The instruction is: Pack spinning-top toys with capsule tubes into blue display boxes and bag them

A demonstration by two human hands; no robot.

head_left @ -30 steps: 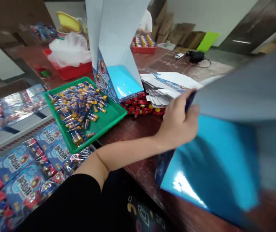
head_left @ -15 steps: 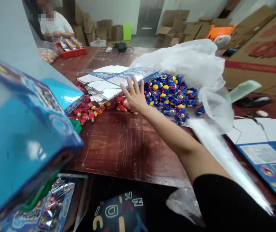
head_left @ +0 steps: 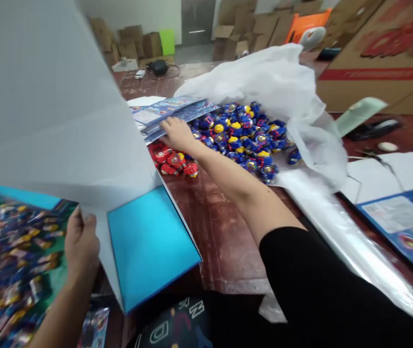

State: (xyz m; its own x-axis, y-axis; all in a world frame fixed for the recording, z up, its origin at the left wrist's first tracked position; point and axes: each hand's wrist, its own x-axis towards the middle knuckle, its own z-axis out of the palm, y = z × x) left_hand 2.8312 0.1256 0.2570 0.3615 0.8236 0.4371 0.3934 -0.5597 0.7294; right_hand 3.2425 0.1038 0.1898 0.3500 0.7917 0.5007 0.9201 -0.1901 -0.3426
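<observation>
My left hand (head_left: pixel 82 237) is closed on the lower edge of a large cardboard box (head_left: pixel 47 106), white on one side with a bright blue panel (head_left: pixel 151 241). The box leans up across the left of the view and hides part of the table. My right arm reaches forward, and my right hand (head_left: pixel 179 135) has its fingers curled at the near edge of a stack of printed cardboard sheets (head_left: pixel 177 106). Red toy pieces (head_left: pixel 175 162) lie just below that hand. To its right spreads a heap of blue and yellow toy pieces (head_left: pixel 242 135).
A green bin (head_left: pixel 59 270) full of small wrapped pieces is at lower left. A white plastic bag (head_left: pixel 257 77) stands behind the blue heap. Clear plastic film (head_left: pixel 344 237), printed sheets (head_left: pixel 402 227) and a large carton (head_left: pixel 380 63) are on the right.
The box has swung round, turning its white side towards me, and my left hand has come into view on its edge. My right hand has gone from spread fingers to curled at the stack.
</observation>
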